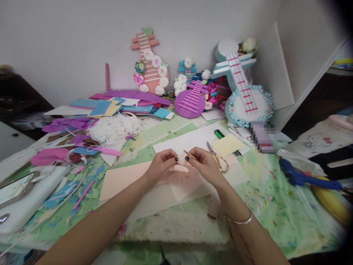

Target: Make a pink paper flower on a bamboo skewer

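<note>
My left hand [164, 165] is closed in a pinch on one edge of a small pale paper piece [181, 168], which curves slightly. From the other side, my right hand [203, 163] pinches the same paper and also has a thin tan stick [189, 154] between its fingers. The fingers partly hide the paper, so its full shape is unclear. Beneath both hands lie peach paper sheets [121, 179], with a white sheet [168, 144] just beyond. Gold-handled scissors [220, 160] rest right of my right hand, beside a yellow paper square [227, 144] and a green marker [219, 134].
Foam lute-like models, including a purple one [190, 101] and a white-blue one [245, 97], lean at the back. White string [114, 129] and paper scraps cover the left, near a phone [16, 187]. A blue glue gun [306, 176] lies at right.
</note>
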`<state>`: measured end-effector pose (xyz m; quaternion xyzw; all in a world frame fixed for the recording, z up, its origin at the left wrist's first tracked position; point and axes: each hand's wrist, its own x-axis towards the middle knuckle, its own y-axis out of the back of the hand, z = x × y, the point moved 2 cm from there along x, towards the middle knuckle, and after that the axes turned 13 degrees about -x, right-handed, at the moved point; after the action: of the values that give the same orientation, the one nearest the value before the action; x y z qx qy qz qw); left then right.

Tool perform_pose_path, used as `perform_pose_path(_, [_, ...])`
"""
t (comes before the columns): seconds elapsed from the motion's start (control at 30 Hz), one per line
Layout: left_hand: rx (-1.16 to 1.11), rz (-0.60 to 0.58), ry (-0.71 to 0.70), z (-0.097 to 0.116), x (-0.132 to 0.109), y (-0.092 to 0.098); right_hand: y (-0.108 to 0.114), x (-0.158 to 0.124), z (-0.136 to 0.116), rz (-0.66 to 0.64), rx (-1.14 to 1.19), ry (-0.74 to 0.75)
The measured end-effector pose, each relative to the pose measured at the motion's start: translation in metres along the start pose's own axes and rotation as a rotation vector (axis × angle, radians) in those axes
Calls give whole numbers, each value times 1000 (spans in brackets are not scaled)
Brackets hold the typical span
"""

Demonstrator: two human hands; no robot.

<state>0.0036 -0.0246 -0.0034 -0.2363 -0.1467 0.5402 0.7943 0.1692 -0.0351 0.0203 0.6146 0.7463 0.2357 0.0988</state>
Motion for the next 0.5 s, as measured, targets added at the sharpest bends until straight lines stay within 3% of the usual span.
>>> perform_pose_path(0.17, [-17,-60,-19,0,-1,-2,-3,0,5,-2,70,-3])
perform_pose_path(0.5, [14,-36,28,0,2,1,3,-2,1,73,-268,107])
